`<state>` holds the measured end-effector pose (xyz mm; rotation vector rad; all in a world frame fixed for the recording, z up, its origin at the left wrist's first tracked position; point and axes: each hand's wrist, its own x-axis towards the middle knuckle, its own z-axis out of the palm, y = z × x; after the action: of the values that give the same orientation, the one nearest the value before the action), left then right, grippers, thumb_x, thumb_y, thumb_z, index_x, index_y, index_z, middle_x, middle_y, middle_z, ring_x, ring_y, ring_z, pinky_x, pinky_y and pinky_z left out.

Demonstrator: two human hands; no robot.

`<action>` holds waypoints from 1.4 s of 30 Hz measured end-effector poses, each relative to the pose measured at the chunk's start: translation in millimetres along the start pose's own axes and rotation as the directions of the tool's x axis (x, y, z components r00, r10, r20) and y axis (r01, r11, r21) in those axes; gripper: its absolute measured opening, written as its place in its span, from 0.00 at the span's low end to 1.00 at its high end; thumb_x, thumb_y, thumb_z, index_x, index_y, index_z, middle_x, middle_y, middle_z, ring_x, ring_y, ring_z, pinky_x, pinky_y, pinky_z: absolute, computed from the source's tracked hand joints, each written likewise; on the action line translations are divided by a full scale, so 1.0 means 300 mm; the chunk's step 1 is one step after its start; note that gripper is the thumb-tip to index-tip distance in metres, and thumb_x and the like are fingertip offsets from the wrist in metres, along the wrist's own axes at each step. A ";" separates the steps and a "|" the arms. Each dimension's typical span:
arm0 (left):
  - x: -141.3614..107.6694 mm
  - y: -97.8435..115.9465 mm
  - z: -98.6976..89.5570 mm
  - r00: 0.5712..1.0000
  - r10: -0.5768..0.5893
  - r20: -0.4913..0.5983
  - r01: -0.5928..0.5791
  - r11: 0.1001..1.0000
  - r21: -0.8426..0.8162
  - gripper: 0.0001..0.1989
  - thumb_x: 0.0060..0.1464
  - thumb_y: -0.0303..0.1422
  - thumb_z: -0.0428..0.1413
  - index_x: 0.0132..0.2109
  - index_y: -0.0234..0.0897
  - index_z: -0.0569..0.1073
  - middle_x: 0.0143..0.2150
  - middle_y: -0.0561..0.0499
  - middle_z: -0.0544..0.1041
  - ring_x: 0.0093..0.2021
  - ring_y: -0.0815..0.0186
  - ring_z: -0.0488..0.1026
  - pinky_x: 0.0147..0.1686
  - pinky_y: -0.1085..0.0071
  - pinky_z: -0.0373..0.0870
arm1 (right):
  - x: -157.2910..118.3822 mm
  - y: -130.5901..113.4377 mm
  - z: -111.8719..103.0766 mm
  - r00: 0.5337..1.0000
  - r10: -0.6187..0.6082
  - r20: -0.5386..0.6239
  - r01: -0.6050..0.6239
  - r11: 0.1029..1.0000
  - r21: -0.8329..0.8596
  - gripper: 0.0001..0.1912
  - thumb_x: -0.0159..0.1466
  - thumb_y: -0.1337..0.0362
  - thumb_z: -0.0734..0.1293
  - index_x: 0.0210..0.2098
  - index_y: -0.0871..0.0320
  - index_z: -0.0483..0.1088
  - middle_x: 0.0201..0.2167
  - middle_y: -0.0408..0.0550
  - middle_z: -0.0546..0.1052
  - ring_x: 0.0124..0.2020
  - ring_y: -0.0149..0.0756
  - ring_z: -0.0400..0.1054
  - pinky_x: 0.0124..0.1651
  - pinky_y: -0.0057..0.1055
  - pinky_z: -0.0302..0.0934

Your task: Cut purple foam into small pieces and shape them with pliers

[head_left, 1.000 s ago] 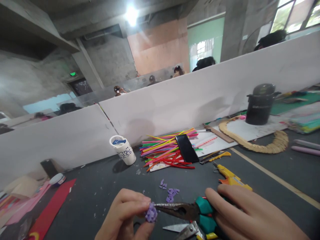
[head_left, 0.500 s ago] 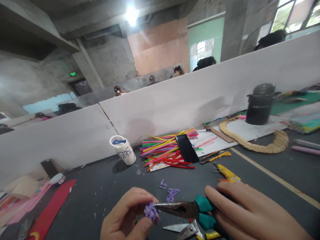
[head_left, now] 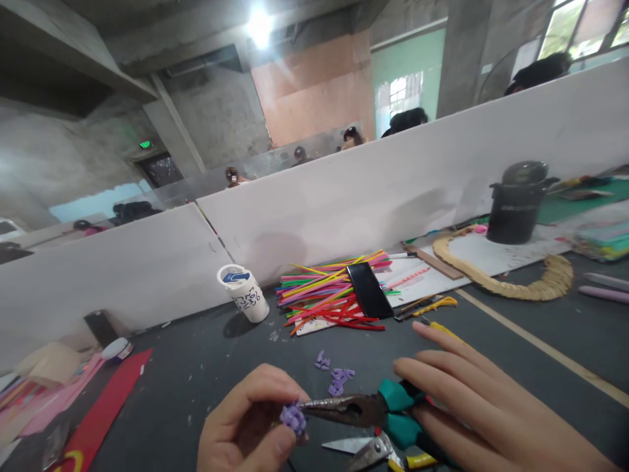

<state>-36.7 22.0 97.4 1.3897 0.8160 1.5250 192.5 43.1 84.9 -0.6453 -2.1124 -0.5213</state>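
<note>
My left hand (head_left: 250, 419) pinches a small lumpy purple cluster (head_left: 293, 418) between thumb and fingers. My right hand (head_left: 486, 400) holds needle-nose pliers (head_left: 354, 410) with teal handles, some fingers stretched along them. The tips of the pliers touch the upper right side of the cluster; whether they grip a piece of it I cannot tell. Just beyond the pliers, loose purple bits (head_left: 339, 380) lie on the dark tabletop (head_left: 196, 373). Beneath the pliers are scissors (head_left: 368, 452) with yellow handles, partly covered by the tool and my right hand.
A white cup (head_left: 246, 295) with black writing stands near the white partition (head_left: 319, 210). Colourful pipe cleaners (head_left: 319, 288) lie beside a black phone (head_left: 369, 290). A curved beige strip (head_left: 511, 288) and a small black bin (head_left: 515, 206) are at right; a red sheet (head_left: 108, 406) is at left.
The fingers of my right hand have spread further and shifted slightly left over the handles, covering more of the yellow tool behind. The purple cluster has turned slightly in my left hand.
</note>
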 end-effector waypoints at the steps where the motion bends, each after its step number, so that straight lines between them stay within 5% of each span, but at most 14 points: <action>1: 0.002 0.000 -0.007 0.999 0.007 0.043 -0.008 1.000 0.020 0.06 0.45 0.31 0.61 0.34 0.39 0.79 0.28 0.47 0.74 0.26 0.67 0.69 0.22 0.76 0.69 | 0.000 0.003 0.002 1.000 0.006 0.018 -0.006 1.000 0.023 0.18 0.60 0.77 0.53 0.26 0.57 0.69 0.35 0.45 0.76 0.37 0.34 0.68 0.57 0.46 0.52; 6: 0.009 0.005 -0.023 0.996 0.040 0.084 -0.052 0.989 0.141 0.05 0.46 0.29 0.60 0.33 0.38 0.79 0.27 0.47 0.75 0.28 0.65 0.70 0.25 0.74 0.68 | -0.028 0.012 0.016 0.997 0.026 0.068 -0.031 0.996 0.079 0.14 0.61 0.72 0.55 0.32 0.56 0.72 0.46 0.48 0.73 0.53 0.40 0.61 0.62 0.51 0.38; 10: 0.008 0.010 -0.007 0.998 0.065 -0.018 -0.062 0.990 0.130 0.04 0.45 0.30 0.61 0.32 0.39 0.78 0.28 0.48 0.75 0.29 0.66 0.70 0.26 0.76 0.68 | -0.050 0.005 0.016 0.998 0.053 -0.026 -0.050 0.994 0.092 0.14 0.62 0.70 0.55 0.32 0.56 0.71 0.41 0.47 0.75 0.46 0.38 0.66 0.56 0.41 0.53; 14: 0.005 0.008 0.012 0.986 0.110 -0.122 -0.102 0.992 0.071 0.06 0.40 0.31 0.64 0.31 0.39 0.78 0.29 0.47 0.76 0.30 0.65 0.70 0.27 0.74 0.69 | -0.052 0.000 0.009 0.994 0.110 0.014 -0.111 0.992 0.054 0.12 0.61 0.68 0.55 0.33 0.56 0.70 0.41 0.51 0.74 0.42 0.40 0.67 0.44 0.33 0.63; 21: 0.003 0.002 0.006 0.982 0.149 -0.118 -0.138 0.986 0.093 0.07 0.40 0.29 0.64 0.31 0.40 0.78 0.29 0.49 0.76 0.31 0.66 0.71 0.30 0.75 0.70 | -0.055 -0.013 0.009 0.995 0.086 -0.040 -0.084 0.995 0.052 0.11 0.61 0.68 0.55 0.30 0.57 0.68 0.33 0.50 0.75 0.33 0.37 0.69 0.37 0.29 0.64; 28: 0.020 0.000 -0.040 0.967 0.223 0.124 -0.243 0.954 0.179 0.10 0.46 0.27 0.61 0.38 0.40 0.78 0.33 0.47 0.77 0.34 0.65 0.73 0.32 0.74 0.71 | -0.041 -0.022 0.000 0.996 0.082 -0.032 -0.080 0.995 0.065 0.14 0.63 0.67 0.55 0.26 0.56 0.69 0.32 0.50 0.75 0.33 0.36 0.69 0.36 0.28 0.64; 34: 0.021 -0.006 -0.037 0.963 0.241 0.123 -0.259 0.953 0.160 0.09 0.45 0.28 0.61 0.37 0.39 0.78 0.32 0.47 0.77 0.32 0.64 0.72 0.31 0.73 0.71 | -0.034 -0.019 0.014 0.995 0.080 -0.065 -0.074 0.993 0.088 0.11 0.60 0.67 0.56 0.28 0.55 0.69 0.34 0.49 0.76 0.37 0.39 0.69 0.40 0.31 0.65; 38: 0.018 -0.006 -0.020 0.975 0.222 0.028 -0.223 0.964 0.147 0.08 0.42 0.29 0.63 0.34 0.39 0.79 0.30 0.46 0.77 0.31 0.64 0.73 0.30 0.73 0.70 | -0.039 -0.016 0.018 0.991 0.106 -0.083 -0.100 0.993 0.069 0.11 0.59 0.66 0.56 0.30 0.54 0.70 0.35 0.50 0.76 0.39 0.41 0.70 0.44 0.34 0.64; 42: 0.016 -0.002 -0.014 0.979 0.204 -0.006 -0.202 0.969 0.141 0.07 0.41 0.30 0.63 0.33 0.39 0.79 0.29 0.46 0.77 0.31 0.64 0.72 0.30 0.73 0.70 | -0.030 -0.015 0.014 0.992 0.118 -0.053 -0.112 0.988 0.105 0.12 0.59 0.69 0.55 0.30 0.54 0.69 0.35 0.48 0.76 0.36 0.38 0.70 0.36 0.28 0.65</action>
<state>-40.4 27.0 98.2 1.6042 0.8266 1.6657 191.6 39.7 74.6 -0.6809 -2.0182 -0.3620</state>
